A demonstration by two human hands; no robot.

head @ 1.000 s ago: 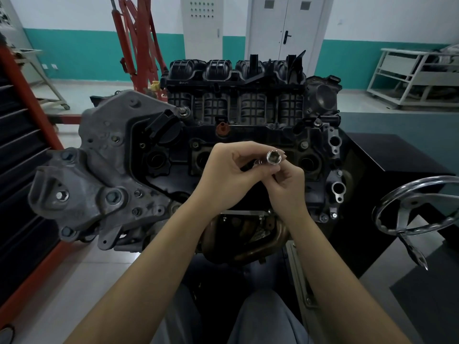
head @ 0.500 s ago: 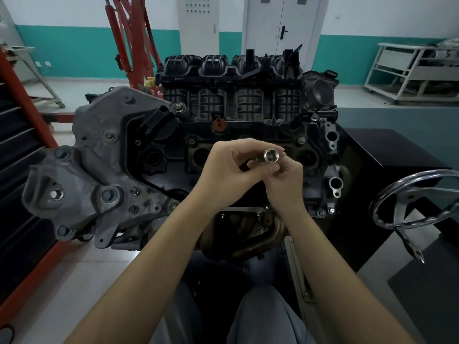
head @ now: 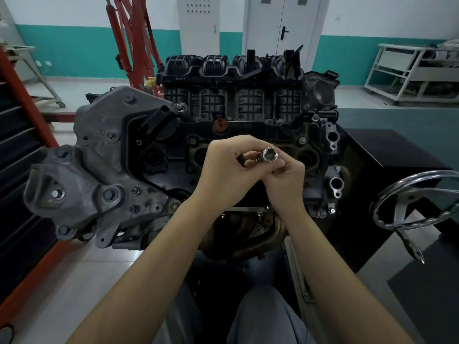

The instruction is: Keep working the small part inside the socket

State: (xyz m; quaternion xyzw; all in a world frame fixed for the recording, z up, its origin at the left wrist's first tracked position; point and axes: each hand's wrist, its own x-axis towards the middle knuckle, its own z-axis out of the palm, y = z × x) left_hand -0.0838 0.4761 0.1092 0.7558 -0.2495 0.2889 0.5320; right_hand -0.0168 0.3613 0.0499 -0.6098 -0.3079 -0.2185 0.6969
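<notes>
Head view: both hands meet in front of the engine, at the middle of its near face. Left hand has fingers curled, with thumb and fingertips pinching a short dark-ended shank that runs toward the right. Right hand has fingers curled upward and grasps the chrome socket from below; the socket's open end faces the camera, and its inner profile is visible. Socket and shank lie in line and touch; whether they are fully seated cannot be told. The two hands touch each other at the fingers.

Behind the hands, the cylinder head shows round wells, one left of the hands and one right of them. An orange-brown cap stands just above the left hand's knuckles. The black ribbed intake manifold spans the far edge of the engine. A grey cast bracket projects from the engine's left end. A chrome handwheel sits near the right edge of the frame, well apart from the hands. A red hoist frame stands on the floor beyond the engine's far left corner.
</notes>
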